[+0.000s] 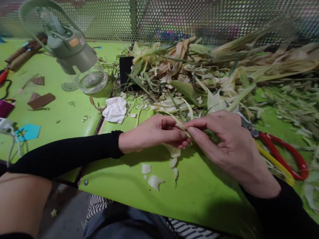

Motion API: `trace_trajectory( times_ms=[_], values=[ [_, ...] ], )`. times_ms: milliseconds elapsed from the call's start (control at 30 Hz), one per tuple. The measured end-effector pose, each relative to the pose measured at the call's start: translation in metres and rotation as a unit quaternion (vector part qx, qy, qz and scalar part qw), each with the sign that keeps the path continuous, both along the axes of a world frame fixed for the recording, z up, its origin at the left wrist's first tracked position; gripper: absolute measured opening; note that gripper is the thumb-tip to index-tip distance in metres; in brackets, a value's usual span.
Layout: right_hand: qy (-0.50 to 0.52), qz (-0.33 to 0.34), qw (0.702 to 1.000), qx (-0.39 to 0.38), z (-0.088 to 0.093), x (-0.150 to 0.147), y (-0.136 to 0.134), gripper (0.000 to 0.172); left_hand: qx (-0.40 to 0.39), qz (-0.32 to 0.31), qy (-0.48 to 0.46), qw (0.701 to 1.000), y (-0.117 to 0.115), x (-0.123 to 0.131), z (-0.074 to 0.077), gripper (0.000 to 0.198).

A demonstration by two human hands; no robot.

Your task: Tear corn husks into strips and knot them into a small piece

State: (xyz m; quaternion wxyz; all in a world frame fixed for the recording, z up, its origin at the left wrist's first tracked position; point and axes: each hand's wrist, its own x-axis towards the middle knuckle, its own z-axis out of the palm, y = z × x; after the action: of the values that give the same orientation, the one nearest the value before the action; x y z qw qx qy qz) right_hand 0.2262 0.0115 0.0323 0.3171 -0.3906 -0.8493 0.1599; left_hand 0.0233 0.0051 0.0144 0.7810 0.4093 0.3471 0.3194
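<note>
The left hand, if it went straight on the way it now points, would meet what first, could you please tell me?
Beyond the pale strip at its fingertips, the left hand would most likely meet the right hand first; the depth between them is unclear.

I'm holding the left hand (158, 133) with fingers curled inward; just to its right, I'm pinching with the right hand (231, 144), forefinger and thumb close together. Both forearms (72, 153) are slanting in from the near side.
</note>
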Motion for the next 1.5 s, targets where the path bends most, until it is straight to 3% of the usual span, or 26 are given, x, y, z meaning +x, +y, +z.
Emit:
trace_trajectory(
  times_ms=[133, 533, 767, 1000, 1200, 1500],
  values=[
    [0.006, -0.001, 1.0, -0.019, 0.002, -0.001, -0.001, 0.017, 0.004, -0.004, -0.011, 1.0, -0.001, 0.0, -0.002, 0.017],
    [0.018, 0.03, 0.999, -0.04, 0.0, 0.002, 0.004, 0.02, -0.019, 0.007, -0.022, 1.0, -0.002, 0.003, -0.003, 0.023],
    [0.032, -0.009, 0.998, -0.047, 0.001, 0.004, 0.003, 0.016, 0.005, 0.002, -0.035, 0.999, -0.003, 0.001, -0.006, 0.014],
    [0.032, 0.027, 0.997, -0.067, 0.001, 0.009, 0.005, 0.016, 0.017, 0.001, -0.013, 1.0, -0.003, 0.003, -0.005, 0.039],
    [0.029, 0.015, 0.998, -0.058, -0.002, 0.006, 0.005, 0.02, 0.014, 0.011, -0.001, 1.0, -0.004, 0.004, -0.008, 0.046],
    [0.108, -0.018, 0.986, -0.124, 0.0, 0.004, 0.003, 0.022, -0.019, 0.021, -0.004, 1.0, -0.005, 0.003, -0.005, 0.018]
  ],
)
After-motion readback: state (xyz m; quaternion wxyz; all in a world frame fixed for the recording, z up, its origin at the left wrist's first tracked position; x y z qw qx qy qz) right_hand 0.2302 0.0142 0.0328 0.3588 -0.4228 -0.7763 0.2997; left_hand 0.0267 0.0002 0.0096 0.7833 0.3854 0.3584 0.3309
